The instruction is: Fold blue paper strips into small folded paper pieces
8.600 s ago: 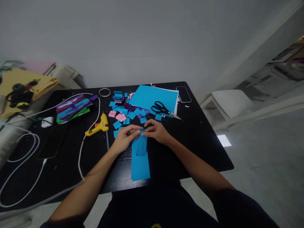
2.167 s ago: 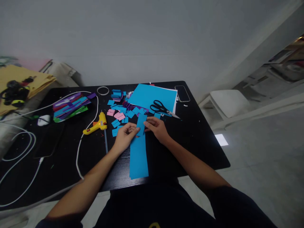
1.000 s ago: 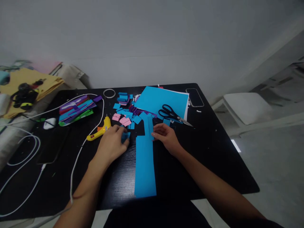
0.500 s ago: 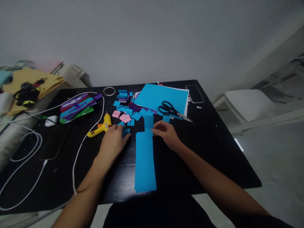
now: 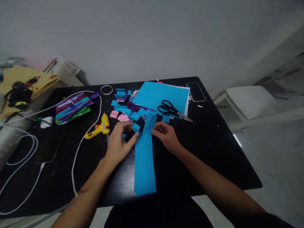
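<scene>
Long blue paper strips [image 5: 144, 164] lie on the black table in front of me, with a shorter blue strip [image 5: 150, 120] tilted across their far end. My right hand [image 5: 163, 134] pinches the right edge of the shorter strip. On the left, my left hand [image 5: 123, 136] has thumb and fingers apart, its thumb near the strips' left edge. Small blue pieces [image 5: 136, 127] lie beside its fingers. Beyond are pink pieces [image 5: 123, 117] and a heap of blue and purple pieces. A yellow glue gun [image 5: 104, 126] lies left of my left hand.
Black scissors [image 5: 175, 111] rest on blue sheets [image 5: 163, 95] at the back. A phone [image 5: 196, 92] is at the back right. Bundled coloured strips [image 5: 74, 106], a white cable [image 5: 75, 158] and a dark phone [image 5: 51, 145] occupy the left. A tape ring [image 5: 106, 90] lies behind.
My left hand has opened and moved right, toward the strips, off the small blue pieces. The shorter strip has tilted, its far end leaning right. The view has shifted slightly.
</scene>
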`<state>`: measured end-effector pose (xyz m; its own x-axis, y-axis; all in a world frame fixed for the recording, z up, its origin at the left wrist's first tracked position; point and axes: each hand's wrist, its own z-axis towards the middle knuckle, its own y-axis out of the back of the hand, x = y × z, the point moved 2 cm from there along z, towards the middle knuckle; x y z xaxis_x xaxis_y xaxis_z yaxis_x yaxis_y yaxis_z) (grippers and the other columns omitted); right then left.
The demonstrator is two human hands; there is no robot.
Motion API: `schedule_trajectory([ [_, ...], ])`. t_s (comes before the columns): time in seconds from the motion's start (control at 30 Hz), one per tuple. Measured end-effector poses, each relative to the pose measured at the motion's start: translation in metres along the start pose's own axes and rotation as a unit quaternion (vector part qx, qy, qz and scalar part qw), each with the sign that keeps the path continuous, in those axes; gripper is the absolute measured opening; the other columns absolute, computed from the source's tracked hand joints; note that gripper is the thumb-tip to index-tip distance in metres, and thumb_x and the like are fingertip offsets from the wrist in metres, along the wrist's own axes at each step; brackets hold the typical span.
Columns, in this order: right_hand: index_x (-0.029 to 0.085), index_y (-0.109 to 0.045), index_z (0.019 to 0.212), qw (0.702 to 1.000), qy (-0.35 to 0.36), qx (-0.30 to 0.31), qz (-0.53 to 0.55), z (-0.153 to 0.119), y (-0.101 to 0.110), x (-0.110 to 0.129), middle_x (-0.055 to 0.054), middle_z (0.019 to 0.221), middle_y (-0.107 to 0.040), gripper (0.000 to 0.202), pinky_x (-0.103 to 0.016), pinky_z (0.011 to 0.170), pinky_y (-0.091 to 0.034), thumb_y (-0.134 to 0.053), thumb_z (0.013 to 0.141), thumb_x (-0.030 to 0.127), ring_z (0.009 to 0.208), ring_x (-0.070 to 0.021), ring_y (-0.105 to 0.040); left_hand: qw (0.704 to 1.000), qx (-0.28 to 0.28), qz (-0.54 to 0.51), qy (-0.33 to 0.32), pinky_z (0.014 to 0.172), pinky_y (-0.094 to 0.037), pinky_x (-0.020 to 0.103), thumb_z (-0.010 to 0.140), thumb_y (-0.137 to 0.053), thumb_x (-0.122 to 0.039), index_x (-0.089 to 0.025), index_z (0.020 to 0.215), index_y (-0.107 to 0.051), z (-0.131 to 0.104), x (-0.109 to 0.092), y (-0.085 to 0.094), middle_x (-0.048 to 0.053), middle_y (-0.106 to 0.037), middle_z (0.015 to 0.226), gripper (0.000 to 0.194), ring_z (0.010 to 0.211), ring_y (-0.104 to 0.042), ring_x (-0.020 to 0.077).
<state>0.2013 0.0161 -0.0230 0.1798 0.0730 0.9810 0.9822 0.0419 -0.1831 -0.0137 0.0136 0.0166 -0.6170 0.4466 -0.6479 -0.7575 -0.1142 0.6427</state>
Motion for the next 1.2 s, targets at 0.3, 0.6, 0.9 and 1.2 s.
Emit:
schedule_trajectory([
  [0.3,0.020,-0.071,0.087,0.996,-0.062,0.021,0.065,-0.006,-0.010,-0.006,0.000,0.081,-0.071,0.030,-0.032,0.075,-0.061,-0.090,0.070,0.036,0.078,-0.0157,-0.069,0.997,0.027,-0.029,-0.059,0.080,-0.058,0.031,0.091,-0.078,-0.028,-0.021,0.108,-0.067,-0.013,-0.012,-0.022,0.008,-0.064,0.116,0.021,0.096,-0.066,0.0187],
  [0.6,0.022,-0.064,0.094,0.987,-0.093,0.019,0.126,-0.008,-0.010,-0.006,0.002,0.087,-0.071,0.043,-0.035,0.077,-0.066,-0.095,0.065,0.033,0.083,-0.0168,-0.072,0.993,0.043,-0.112,0.017,0.082,-0.056,0.032,0.097,-0.068,-0.027,-0.023,0.105,-0.075,-0.011,-0.003,-0.019,0.006,-0.064,0.122,0.011,0.086,-0.065,0.0135],
  [0.9,0.029,-0.058,0.121,0.985,-0.096,0.027,0.142,-0.013,-0.014,-0.003,0.001,0.098,-0.074,0.074,-0.039,0.087,-0.063,-0.097,0.059,0.021,0.091,-0.0212,-0.074,0.918,0.036,-0.336,0.206,0.059,-0.048,0.021,0.083,-0.081,-0.031,-0.020,0.098,-0.064,-0.007,0.002,-0.028,-0.005,-0.060,0.068,0.026,0.062,-0.058,0.0105],
  [1.2,0.019,-0.078,0.096,0.978,-0.134,0.127,0.100,-0.010,-0.006,0.002,-0.001,0.075,-0.069,0.038,-0.026,0.061,-0.051,-0.081,0.081,0.054,0.066,-0.0139,-0.062,0.938,0.062,-0.304,0.154,0.060,-0.048,0.023,0.083,-0.077,-0.026,-0.021,0.100,-0.082,0.001,-0.002,-0.010,0.002,-0.069,0.081,0.018,0.066,-0.058,0.0110],
])
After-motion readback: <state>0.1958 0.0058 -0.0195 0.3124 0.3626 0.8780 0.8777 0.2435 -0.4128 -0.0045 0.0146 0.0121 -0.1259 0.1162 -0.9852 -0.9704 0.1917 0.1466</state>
